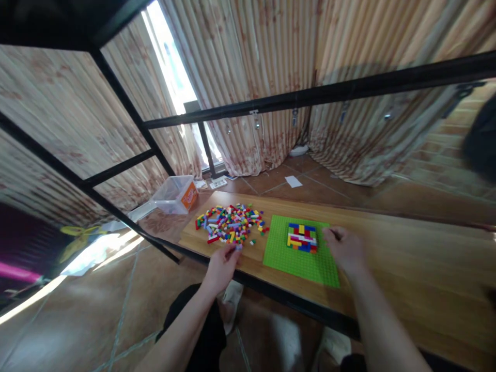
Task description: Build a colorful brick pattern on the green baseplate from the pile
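Observation:
My left hand (221, 266) is at the front edge of the table, just below the pile of loose toy bricks (232, 223). Its fingers are pinched on a small pale bluish brick (239, 247). Over the right edge of the green baseplate (278, 253) is my right hand (346, 249), slightly blurred, with thumb and fingers drawn together. Whether anything sits in that pinch is too small to see. A multicoloured block of bricks (302, 238) in red, blue, yellow and white stands on the baseplate, left of the right hand and apart from it.
The wooden table (411, 253) runs on to the right. A clear plastic box (175, 194) with an orange label is on the floor beyond its left end. A black metal frame (240, 112) crosses in front of the curtains (248, 57). A white paper (293, 181) lies on the tiles.

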Motion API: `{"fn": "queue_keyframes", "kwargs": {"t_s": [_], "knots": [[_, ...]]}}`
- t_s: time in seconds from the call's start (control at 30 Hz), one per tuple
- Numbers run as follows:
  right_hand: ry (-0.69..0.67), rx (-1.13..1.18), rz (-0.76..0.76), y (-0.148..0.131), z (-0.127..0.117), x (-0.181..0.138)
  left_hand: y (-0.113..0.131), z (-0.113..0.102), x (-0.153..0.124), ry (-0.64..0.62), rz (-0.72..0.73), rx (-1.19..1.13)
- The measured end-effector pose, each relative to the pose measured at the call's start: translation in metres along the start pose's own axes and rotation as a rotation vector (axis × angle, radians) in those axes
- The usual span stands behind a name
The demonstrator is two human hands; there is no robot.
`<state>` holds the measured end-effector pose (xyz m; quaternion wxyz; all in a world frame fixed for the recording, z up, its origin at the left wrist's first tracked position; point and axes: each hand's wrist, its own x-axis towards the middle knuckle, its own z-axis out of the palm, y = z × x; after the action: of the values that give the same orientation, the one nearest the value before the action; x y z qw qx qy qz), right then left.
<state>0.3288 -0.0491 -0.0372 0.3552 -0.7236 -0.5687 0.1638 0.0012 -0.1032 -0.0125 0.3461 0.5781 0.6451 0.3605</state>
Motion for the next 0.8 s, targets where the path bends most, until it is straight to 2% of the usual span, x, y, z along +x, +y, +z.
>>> {"fn": "queue_keyframes", "kwargs": {"t_s": [0.1,0.17,0.3,0.4,0.5,0.7,0.8], "knots": [[0.017,0.171,-0.017,-0.008,-0.004,-0.007,0.022,0.048,-0.015,-0.195,-0.094,-0.296],[-0.022,0.282,-0.062,-0.012,-0.004,-0.013,0.037,0.074,-0.014,-0.239,-0.146,-0.397],[-0.230,0.505,-0.174,-0.017,-0.004,-0.027,0.056,0.108,-0.003,-0.293,-0.252,-0.596],[-0.395,0.511,-0.201,-0.021,-0.006,-0.035,0.059,0.123,0.003,-0.341,-0.308,-0.710],[-0.452,0.438,-0.234,-0.022,-0.008,-0.039,0.060,0.132,0.005,-0.383,-0.334,-0.756],[-0.414,0.340,-0.257,-0.019,-0.009,-0.037,0.064,0.138,0.005,-0.409,-0.373,-0.758],[-0.336,0.258,-0.261,-0.015,-0.007,-0.035,0.063,0.141,0.006,-0.359,-0.342,-0.708]]}}
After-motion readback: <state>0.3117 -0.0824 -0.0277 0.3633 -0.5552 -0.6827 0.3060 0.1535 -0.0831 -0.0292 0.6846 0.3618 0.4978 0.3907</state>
